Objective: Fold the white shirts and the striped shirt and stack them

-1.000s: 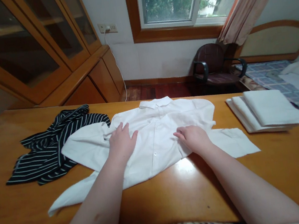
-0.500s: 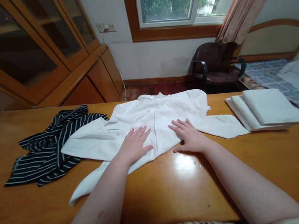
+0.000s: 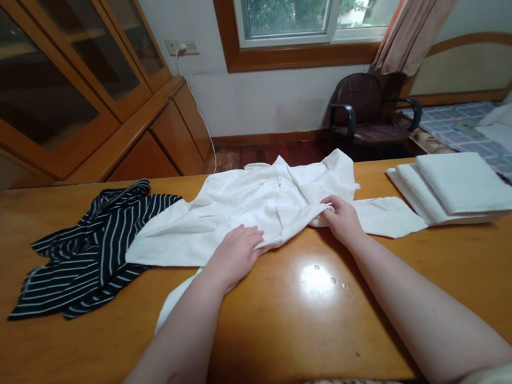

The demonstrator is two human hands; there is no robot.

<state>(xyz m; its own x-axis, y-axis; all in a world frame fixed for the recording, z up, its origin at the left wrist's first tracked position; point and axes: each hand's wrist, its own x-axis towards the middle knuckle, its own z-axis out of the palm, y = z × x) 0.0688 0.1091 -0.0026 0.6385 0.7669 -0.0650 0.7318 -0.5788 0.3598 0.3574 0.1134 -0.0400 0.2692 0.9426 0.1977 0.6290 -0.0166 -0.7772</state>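
A white button shirt point(image 3: 249, 209) lies bunched on the wooden table point(image 3: 304, 319), its collar toward the far edge and one sleeve spread to the right. My left hand point(image 3: 236, 254) grips the shirt's near hem, fingers curled into the cloth. My right hand point(image 3: 341, 218) pinches the hem further right, lifting a fold of fabric. A black garment with white stripes point(image 3: 87, 252) lies crumpled to the left, partly under the shirt's left sleeve.
A stack of folded white cloths point(image 3: 457, 187) sits at the table's right. Beyond the table stand a dark armchair point(image 3: 364, 111), a wooden glass-door cabinet point(image 3: 52, 87), a window, and a bed with a checked cover point(image 3: 509, 147).
The shirt has slid away from me and bunched up. Both hands went from lying flat on it to closing on its near hem, and the left sleeve has drawn in.
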